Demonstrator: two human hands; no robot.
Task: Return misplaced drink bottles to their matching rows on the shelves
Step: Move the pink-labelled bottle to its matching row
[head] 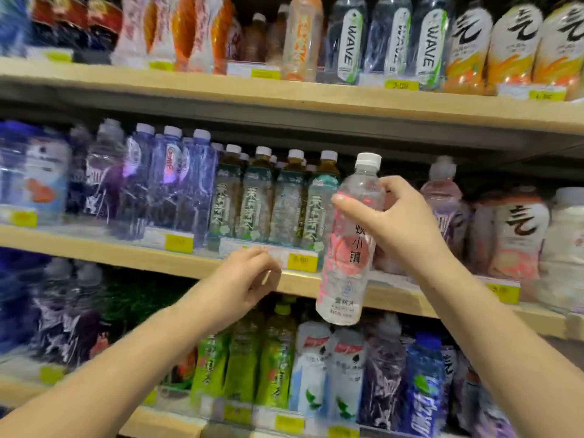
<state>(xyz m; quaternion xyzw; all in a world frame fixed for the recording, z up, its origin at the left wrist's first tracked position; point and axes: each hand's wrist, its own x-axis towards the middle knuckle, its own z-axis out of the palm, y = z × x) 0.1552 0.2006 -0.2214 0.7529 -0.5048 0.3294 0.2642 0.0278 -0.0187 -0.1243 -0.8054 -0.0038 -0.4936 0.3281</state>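
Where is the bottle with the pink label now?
Head view, right of centre: the right hand holds the bottle before the middle shelf, beside the green tea bottles.

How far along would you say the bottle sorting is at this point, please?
Done: nothing can be confirmed, though the green tea row looks uniform. In hand: the right hand grips a pink-labelled clear bottle in the air before the middle shelf; the left hand hovers empty by the shelf edge. Left: seating that bottle in its matching row, perhaps by the similar pink bottle to its right.
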